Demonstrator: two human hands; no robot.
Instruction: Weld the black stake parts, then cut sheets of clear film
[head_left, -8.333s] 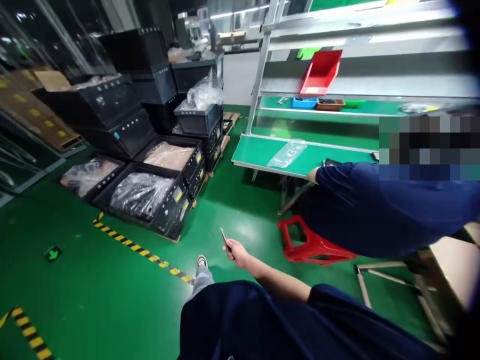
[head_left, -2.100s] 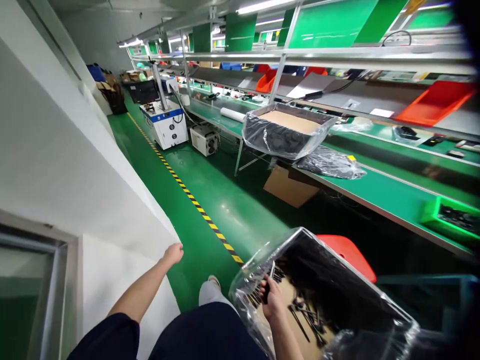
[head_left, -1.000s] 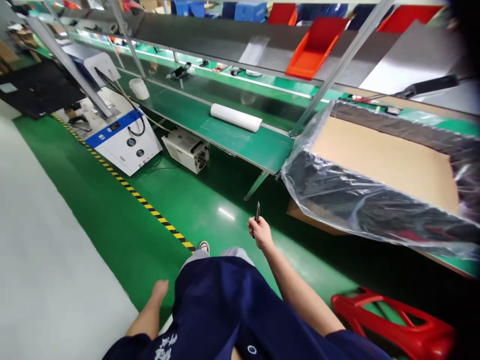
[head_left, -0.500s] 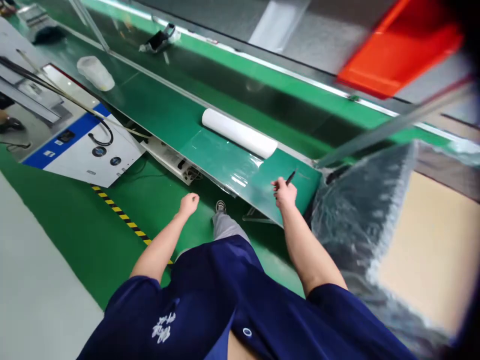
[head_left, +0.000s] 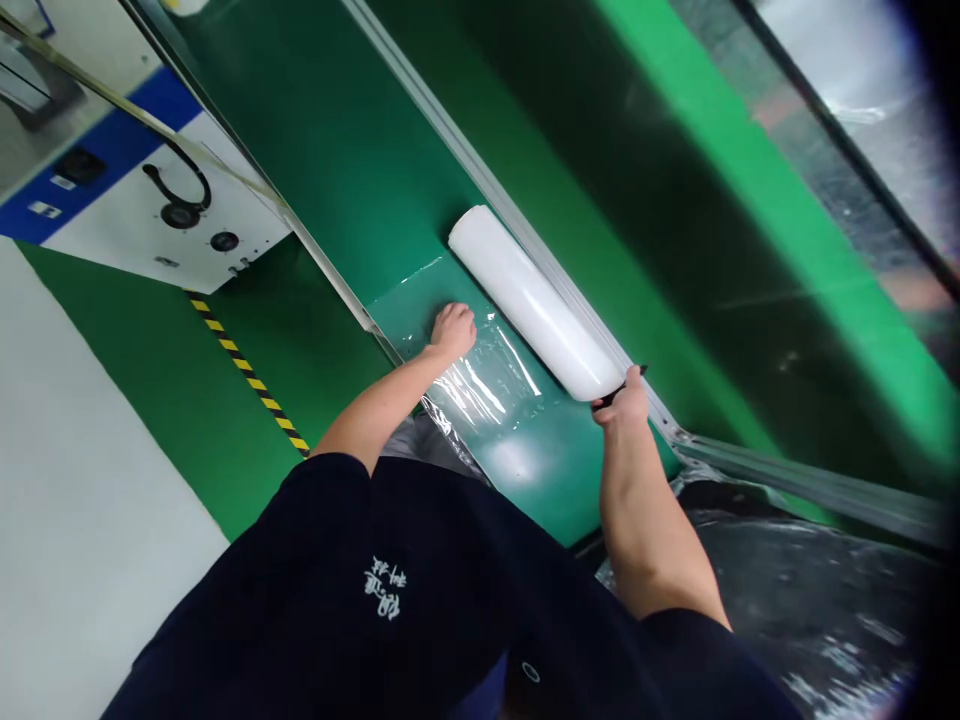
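A thick white roll of plastic film (head_left: 536, 310) lies along the far edge of the green tabletop (head_left: 315, 150). Clear plastic film (head_left: 480, 385) spreads from it toward me, wrinkled and glossy, and hangs over the near edge. On this film rests my left hand (head_left: 454, 330), its fingers curled down and closed against it; the fingertips are partly hidden. My right hand (head_left: 626, 398) is at the roll's right end, touching or right beside it. A black pen-like tool (head_left: 643, 370) pokes out past its thumb, and the fingers are closed around it.
A metal rail (head_left: 450, 130) borders the table's far side and meets a post (head_left: 795, 480) at the right. Dark plastic sheeting (head_left: 810, 590) bulges at the lower right. To the left stands a white-and-blue machine (head_left: 150, 170), with yellow-black floor tape (head_left: 247, 375) below.
My view has come closer to the table. The left hand has moved from beside the table onto the clear film. My right hand, with the black tool, has reached the roll's right end.
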